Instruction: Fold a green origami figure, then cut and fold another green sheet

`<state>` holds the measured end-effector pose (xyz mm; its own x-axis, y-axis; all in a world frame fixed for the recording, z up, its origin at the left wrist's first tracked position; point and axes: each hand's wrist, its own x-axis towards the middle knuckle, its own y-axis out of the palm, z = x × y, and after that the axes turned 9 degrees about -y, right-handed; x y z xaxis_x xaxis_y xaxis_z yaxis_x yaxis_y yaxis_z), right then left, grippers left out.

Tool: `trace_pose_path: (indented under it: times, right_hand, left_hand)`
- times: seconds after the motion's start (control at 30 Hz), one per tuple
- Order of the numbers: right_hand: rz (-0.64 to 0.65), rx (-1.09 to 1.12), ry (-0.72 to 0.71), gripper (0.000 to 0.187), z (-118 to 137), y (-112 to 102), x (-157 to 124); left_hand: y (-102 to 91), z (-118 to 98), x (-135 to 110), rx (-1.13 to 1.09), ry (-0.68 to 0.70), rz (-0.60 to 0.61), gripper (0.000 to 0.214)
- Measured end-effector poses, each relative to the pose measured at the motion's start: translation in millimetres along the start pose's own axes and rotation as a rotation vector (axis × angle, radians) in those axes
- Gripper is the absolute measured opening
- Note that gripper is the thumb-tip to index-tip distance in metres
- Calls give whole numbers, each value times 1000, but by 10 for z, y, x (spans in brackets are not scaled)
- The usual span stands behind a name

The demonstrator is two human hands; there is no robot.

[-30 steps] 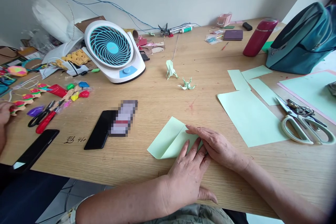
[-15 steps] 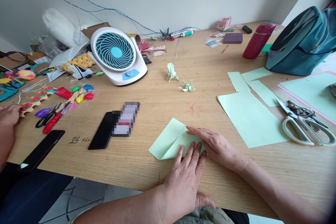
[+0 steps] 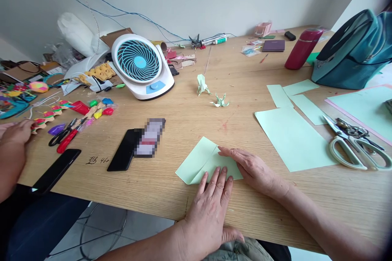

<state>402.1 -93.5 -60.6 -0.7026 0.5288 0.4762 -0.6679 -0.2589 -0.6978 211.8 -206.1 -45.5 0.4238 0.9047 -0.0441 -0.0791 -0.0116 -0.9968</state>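
Observation:
A pale green sheet of paper (image 3: 196,159) lies on the table before me, with one part folded over so that an edge runs slantwise across it. My left hand (image 3: 211,208) rests on its near edge, fingers stretched out and a little spread, thumb toward me. On the paper's right side lies my right hand (image 3: 252,169), its fingers extended and close together, the fingertips on the folded layer. Part of the paper's right corner is hidden under that hand. Beyond the paper stand two folded green paper figures, an upright one (image 3: 202,85) and a low, spread one (image 3: 220,100).
On the right are a larger green sheet (image 3: 290,138), scissors (image 3: 347,147), a red bottle (image 3: 303,49) and a teal bag (image 3: 346,53). Phones (image 3: 125,150) and a fan (image 3: 139,63) are to the left. Another person's hand (image 3: 18,132) is at the far left.
My left hand has slid slightly left and toward me along the folded paper. My right hand stays nearly in place. The view has shifted slightly.

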Motion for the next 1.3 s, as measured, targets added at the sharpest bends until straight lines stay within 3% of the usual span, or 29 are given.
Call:
trace_pose_path:
  times: [0.37,0.5,0.67,0.83,1.07,1.3]
  right_hand:
    - [38,-36,-44,64,14,23,20]
    - [89,-52,-64,64,11,36,18]
    - [77,-73,-62,61,9,50,10]
    - [56,-70,-86,58,8,48,15]
    - [140,-87,-78,48,44,8,60]
    - [163,-143,-77,50,8,50,28]
  left_hand:
    - [22,36,-55,-39,-10,7,111]
    - [-51,31,-53,-37,-9,13,108]
    - [-217,-8,64,-42,6,-28,100]
    - [-179,-51,214,-82,-11,-90,97]
    - [-149,-3,178,-104,28,6,93]
    - [-159,2,160,-79,20,35,91]
